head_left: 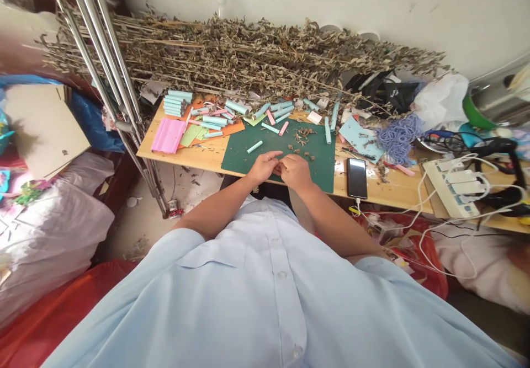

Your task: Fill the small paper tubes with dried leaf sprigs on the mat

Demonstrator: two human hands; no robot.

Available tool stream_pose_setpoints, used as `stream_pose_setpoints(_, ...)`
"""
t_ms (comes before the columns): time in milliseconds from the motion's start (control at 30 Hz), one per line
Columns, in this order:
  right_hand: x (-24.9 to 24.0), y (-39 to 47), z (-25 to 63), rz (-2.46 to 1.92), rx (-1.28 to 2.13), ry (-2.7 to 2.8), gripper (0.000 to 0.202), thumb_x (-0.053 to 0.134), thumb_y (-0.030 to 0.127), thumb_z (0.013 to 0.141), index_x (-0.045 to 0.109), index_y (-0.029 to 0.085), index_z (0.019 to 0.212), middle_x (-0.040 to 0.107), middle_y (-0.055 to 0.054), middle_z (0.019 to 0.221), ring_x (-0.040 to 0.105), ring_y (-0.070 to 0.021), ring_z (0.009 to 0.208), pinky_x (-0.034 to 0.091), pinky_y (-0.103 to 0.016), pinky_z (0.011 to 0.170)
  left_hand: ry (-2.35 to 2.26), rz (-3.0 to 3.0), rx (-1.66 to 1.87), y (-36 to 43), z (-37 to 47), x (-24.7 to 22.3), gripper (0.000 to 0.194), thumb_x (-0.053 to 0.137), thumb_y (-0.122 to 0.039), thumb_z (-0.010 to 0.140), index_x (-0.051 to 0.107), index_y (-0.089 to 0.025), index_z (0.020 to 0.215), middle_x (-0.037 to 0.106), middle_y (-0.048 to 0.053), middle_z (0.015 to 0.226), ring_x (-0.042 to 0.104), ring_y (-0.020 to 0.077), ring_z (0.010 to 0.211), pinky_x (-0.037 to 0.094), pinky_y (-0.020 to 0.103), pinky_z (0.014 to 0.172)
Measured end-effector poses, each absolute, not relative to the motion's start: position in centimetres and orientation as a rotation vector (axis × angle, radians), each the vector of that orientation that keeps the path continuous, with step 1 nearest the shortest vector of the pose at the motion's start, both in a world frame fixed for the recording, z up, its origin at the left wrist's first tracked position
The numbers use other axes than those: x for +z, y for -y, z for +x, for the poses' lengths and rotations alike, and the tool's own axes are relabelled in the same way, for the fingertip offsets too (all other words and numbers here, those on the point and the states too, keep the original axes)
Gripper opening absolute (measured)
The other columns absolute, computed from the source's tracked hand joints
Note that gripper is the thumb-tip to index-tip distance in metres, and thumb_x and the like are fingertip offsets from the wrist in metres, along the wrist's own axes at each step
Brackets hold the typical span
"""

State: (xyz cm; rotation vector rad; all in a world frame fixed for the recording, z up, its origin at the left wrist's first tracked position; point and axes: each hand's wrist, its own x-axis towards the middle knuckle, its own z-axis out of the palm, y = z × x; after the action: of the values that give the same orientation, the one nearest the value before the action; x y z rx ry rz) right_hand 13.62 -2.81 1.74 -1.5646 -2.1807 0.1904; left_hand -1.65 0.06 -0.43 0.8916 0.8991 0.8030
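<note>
My left hand (265, 168) and my right hand (295, 171) meet over the near edge of a green cutting mat (242, 155). The fingers of both are closed and pressed together; whatever they pinch is hidden. Just beyond the right hand are small clumps of dried leaf (306, 154) and a looser heap of dried leaf bits (304, 134). A short light-blue paper roll (255, 147) lies on the mat left of my hands. Farther back are a pink paper roll (284, 128) and more blue rolls (270, 128).
Long bundles of dried plants (248, 53) lie along the wall. Blue rolls are stacked (176, 103) by pink paper (169, 135) at left. A phone (356, 177), purple yarn (399, 136) and a power strip (451, 188) with cables are at right. Metal crutches (110, 53) stand at the left.
</note>
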Motion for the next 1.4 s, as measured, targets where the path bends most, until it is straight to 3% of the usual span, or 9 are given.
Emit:
stream_pose_setpoints(167, 1.4, 3.0, 13.6, -1.442, 0.349, 1.940, 0.023, 0.056, 0.021, 0.096, 0.077, 0.024, 0.087, 0.073, -0.008, 0.092, 0.066, -0.0234, 0.091, 0.053, -0.037, 0.087, -0.888, 0.861, 0.899, 0.0, -1.7, -0.4, 0.038, 0.071, -0.026, 0.090, 0.069, -0.010, 0.124, 0.075, 0.003, 0.074, 0.073, 0.0164, 0.064, 0.065, 0.030, 0.069)
stream_pose_setpoints(367, 2.2, 3.1, 13.4, -1.463, 0.502, 1.793, 0.016, 0.065, 0.028, 0.092, 0.081, 0.027, 0.095, 0.075, -0.005, 0.098, 0.069, -0.0219, 0.092, 0.057, -0.038, 0.087, -0.875, 0.786, 0.980, 0.2, -1.7, -0.1, 0.035, 0.083, -0.032, 0.085, 0.068, -0.010, 0.107, 0.074, 0.002, 0.077, 0.072, 0.0136, 0.065, 0.065, 0.028, 0.066)
stream_pose_setpoints(500, 2.1, 2.9, 13.6, -1.491, 0.596, 1.704, 0.018, 0.070, 0.030, 0.088, 0.081, 0.024, 0.102, 0.075, -0.004, 0.093, 0.067, -0.0198, 0.080, 0.057, -0.036, 0.078, -0.879, 0.775, 0.997, 0.2, -1.7, 0.1, 0.037, 0.082, -0.034, 0.087, 0.066, -0.010, 0.110, 0.075, 0.003, 0.079, 0.072, 0.0136, 0.064, 0.064, 0.027, 0.065)
stream_pose_setpoints(600, 2.1, 2.7, 14.0, -1.480, 0.718, 1.623, 0.014, 0.075, 0.032, 0.084, 0.081, 0.023, 0.094, 0.075, -0.003, 0.086, 0.066, -0.0189, 0.074, 0.055, -0.035, 0.073, -0.862, 0.792, 0.986, 0.4, -1.8, 0.2, 0.040, 0.082, -0.035, 0.087, 0.064, -0.009, 0.112, 0.074, 0.003, 0.073, 0.073, 0.0153, 0.060, 0.063, 0.028, 0.063)
stream_pose_setpoints(733, 2.3, 2.4, 14.2, -1.446, 0.780, 1.610, 0.010, 0.078, 0.033, 0.081, 0.080, 0.024, 0.078, 0.076, -0.003, 0.084, 0.069, -0.0206, 0.080, 0.056, -0.036, 0.077, -0.800, 0.833, 0.984, 0.5, -1.9, 0.2, 0.041, 0.080, -0.033, 0.088, 0.062, -0.008, 0.116, 0.074, 0.004, 0.068, 0.074, 0.0177, 0.060, 0.062, 0.028, 0.062)
stream_pose_setpoints(900, 2.3, 2.4, 13.5, -1.475, 0.699, 1.584, 0.011, 0.076, 0.032, 0.083, 0.078, 0.024, 0.074, 0.076, -0.004, 0.086, 0.070, -0.0217, 0.085, 0.057, -0.038, 0.083, -0.820, 0.861, 0.973, 0.2, -1.8, -0.1, 0.042, 0.077, -0.034, 0.090, 0.063, -0.009, 0.121, 0.072, 0.002, 0.066, 0.072, 0.0164, 0.058, 0.060, 0.026, 0.060)
stream_pose_setpoints(1167, 2.0, 3.0, 13.3, -1.414, 0.561, 1.656, 0.011, 0.070, 0.032, 0.087, 0.079, 0.025, 0.083, 0.077, -0.006, 0.095, 0.071, -0.0227, 0.091, 0.059, -0.040, 0.086, -0.832, 0.833, 0.967, 0.5, -2.1, 0.2, 0.048, 0.076, -0.046, 0.091, 0.065, -0.011, 0.121, 0.073, 0.001, 0.071, 0.073, 0.0149, 0.061, 0.063, 0.028, 0.066)
stream_pose_setpoints(1400, 2.4, 3.1, 13.8, -1.416, 0.666, 1.632, 0.014, 0.074, 0.034, 0.086, 0.081, 0.025, 0.093, 0.078, -0.006, 0.100, 0.071, -0.0221, 0.090, 0.059, -0.038, 0.082, -0.758, 0.808, 1.008, 0.4, -2.3, -0.3, 0.055, 0.086, -0.038, 0.082, 0.063, -0.009, 0.122, 0.076, 0.004, 0.080, 0.074, 0.0158, 0.064, 0.064, 0.029, 0.067)
